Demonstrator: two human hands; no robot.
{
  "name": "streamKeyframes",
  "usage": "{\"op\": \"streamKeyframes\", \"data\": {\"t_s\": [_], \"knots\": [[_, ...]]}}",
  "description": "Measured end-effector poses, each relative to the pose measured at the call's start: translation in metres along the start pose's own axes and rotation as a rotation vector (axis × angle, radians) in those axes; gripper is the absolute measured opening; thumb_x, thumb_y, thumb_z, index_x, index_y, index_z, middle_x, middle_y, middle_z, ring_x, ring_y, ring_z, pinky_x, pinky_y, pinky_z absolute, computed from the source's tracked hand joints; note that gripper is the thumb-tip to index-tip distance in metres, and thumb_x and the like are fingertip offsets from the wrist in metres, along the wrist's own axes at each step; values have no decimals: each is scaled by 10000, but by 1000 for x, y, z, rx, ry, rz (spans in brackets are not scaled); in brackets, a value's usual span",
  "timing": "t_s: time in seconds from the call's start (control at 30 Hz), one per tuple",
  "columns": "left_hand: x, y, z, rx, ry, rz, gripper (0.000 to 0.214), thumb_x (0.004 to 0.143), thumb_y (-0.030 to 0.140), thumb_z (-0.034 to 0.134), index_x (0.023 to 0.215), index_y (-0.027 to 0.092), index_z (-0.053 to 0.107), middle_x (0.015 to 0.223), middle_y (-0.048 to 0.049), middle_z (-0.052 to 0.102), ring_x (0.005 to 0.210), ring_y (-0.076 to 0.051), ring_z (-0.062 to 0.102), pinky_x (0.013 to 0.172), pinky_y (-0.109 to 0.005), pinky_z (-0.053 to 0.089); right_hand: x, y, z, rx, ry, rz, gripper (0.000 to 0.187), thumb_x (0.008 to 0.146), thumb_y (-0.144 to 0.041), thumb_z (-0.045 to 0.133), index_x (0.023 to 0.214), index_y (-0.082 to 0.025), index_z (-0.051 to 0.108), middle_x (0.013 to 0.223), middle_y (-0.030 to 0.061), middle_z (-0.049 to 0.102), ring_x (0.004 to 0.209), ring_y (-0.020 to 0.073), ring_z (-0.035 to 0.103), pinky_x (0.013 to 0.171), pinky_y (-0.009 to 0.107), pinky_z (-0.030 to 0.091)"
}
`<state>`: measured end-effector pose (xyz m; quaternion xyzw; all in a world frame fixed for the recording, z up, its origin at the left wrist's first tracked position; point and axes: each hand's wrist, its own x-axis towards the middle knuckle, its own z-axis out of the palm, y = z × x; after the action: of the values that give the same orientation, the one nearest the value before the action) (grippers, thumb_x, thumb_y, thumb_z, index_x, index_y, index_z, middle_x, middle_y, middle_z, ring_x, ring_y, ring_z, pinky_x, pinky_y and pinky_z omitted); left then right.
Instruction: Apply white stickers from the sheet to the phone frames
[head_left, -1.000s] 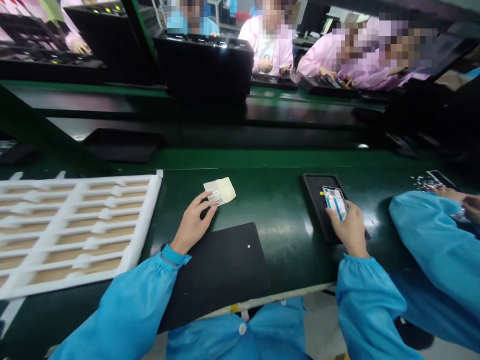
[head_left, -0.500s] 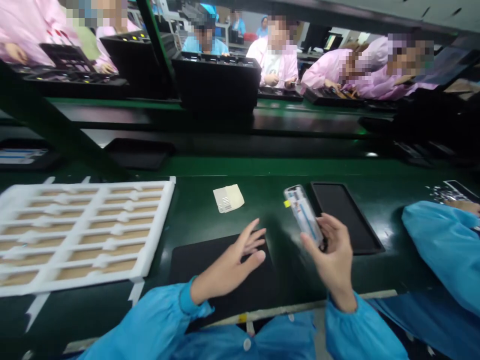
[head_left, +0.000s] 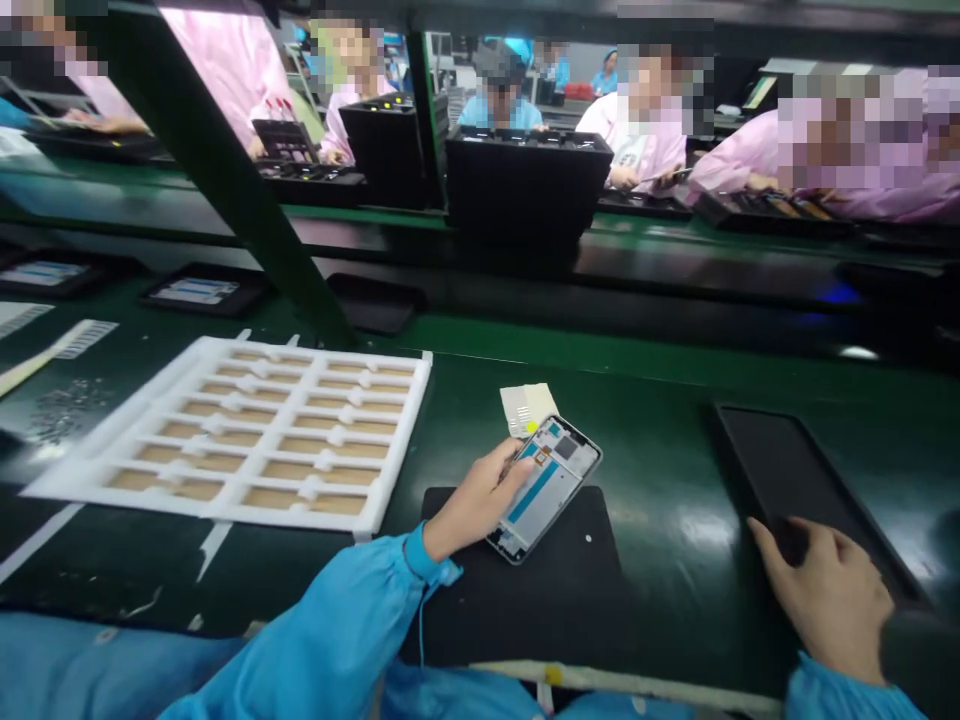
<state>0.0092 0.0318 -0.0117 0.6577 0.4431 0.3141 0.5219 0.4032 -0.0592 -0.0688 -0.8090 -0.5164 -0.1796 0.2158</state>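
My left hand [head_left: 487, 495] is closed on a phone frame [head_left: 551, 480] with blue strips and a small yellow tab, held tilted above a black mat [head_left: 555, 590]. Its thumb lies across the inner face. At the right, my right hand [head_left: 821, 585] grips the near end of a shallow black tray [head_left: 802, 460], thumb along its left wall and fingers curled over the inside. Just behind the phone frame lies a pale card with printed labels [head_left: 517, 405], partly covered by it.
A white foam tray with brown-bottomed slots [head_left: 379, 510] lies to the left, taped to the green table [head_left: 660, 450]. A slanted green post [head_left: 247, 200] rises behind it. Farther back are black trays [head_left: 202, 290] holding phone parts, a large black box [head_left: 525, 180] and several co-workers.
The phone frame has passed from my right hand to my left. My right hand has moved right onto the black tray. The view has turned left.
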Motion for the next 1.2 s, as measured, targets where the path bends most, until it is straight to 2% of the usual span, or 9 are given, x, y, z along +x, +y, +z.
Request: {"op": "streamKeyframes", "data": {"t_s": [0.07, 0.17, 0.27, 0.37, 0.5, 0.63, 0.8, 1.03, 1.2], "knots": [[3, -7, -6, 131, -27, 20, 323, 1008, 452, 406, 975, 184, 583, 821, 3, 613, 721, -151, 551, 639, -252, 387, 3, 15, 7, -94, 28, -25, 492, 882, -571, 422, 976, -152, 662, 977, 200, 616, 922, 439, 603, 704, 553, 461], [6, -12, -8, 261, -79, 55, 318, 1017, 440, 372, 980, 200, 578, 801, 5, 619, 714, -166, 577, 644, -266, 394, 27, -6, 13, -73, 137, -85, 447, 884, -548, 426, 947, -164, 648, 929, 172, 623, 891, 388, 604, 700, 492, 455], [9, -18, -8, 334, -66, 126, 315, 1021, 420, 362, 1035, 197, 584, 1025, -60, 668, 964, -223, 622, 864, -333, 448, 69, -70, 24, 93, 132, -230, 412, 905, -519, 446, 1001, -164, 632, 1010, 163, 632, 983, 355, 588, 809, 470, 445], [12, -28, -9, 365, -87, 178, 277, 1020, 393, 391, 1075, 203, 586, 1386, -99, 550, 1342, -264, 444, 1131, -449, 286, 109, -158, 48, 269, 28, -376, 339, 933, -434, 442, 1031, -158, 614, 1054, 168, 629, 1047, 332, 549, 900, 464, 402], [12, -36, -8, 488, -200, 207, 261, 1013, 396, 429, 1047, 200, 597, 1540, -92, 392, 1480, -268, 239, 1195, -543, 153, 136, -266, 94, 395, -113, -510, 275, 943, -324, 428, 1065, -151, 604, 1088, 175, 610, 1060, 318, 512, 943, 471, 354], [10, -34, -8, 580, -243, 227, 286, 1005, 409, 451, 1063, 175, 606, 1536, -127, 390, 1483, -269, 235, 1207, -544, 153, 139, -325, 124, 472, -242, -615, 196, 917, -259, 477, 978, -156, 633, 1026, 160, 629, 1012, 307, 528, 966, 489, 340], [9, -33, -9, 586, -238, 237, 326, 1011, 428, 424, 1002, 162, 613, 1592, -119, 278, 1505, -301, 129, 1202, -593, 127, 131, -321, 108, 569, -336, -653, 232, 941, -244, 439, 1062, -151, 615, 1134, 165, 610, 1071, 302, 529, 964, 485, 376], [13, -36, -8, 578, -211, 142, 277, 1002, 387, 451, 949, 162, 604, 1600, -152, 230, 1505, -317, 94, 1195, -598, 114, 103, -283, 76, 593, -708, -860, 140, 907, -206, 528, 847, -203, 655, 855, 33, 656, 785, 171, 614, 728, 289, 486], [14, -32, -8, 561, -220, 112, 284, 1003, 398, 446, 901, 175, 588, 1600, -124, 240, 1504, -310, 111, 1199, -589, 116, 95, -280, 74, 542, -745, -915, 164, 930, -175, 494, 857, -193, 640, 889, 65, 627, 882, 214, 577, 778, 329, 451]]}}
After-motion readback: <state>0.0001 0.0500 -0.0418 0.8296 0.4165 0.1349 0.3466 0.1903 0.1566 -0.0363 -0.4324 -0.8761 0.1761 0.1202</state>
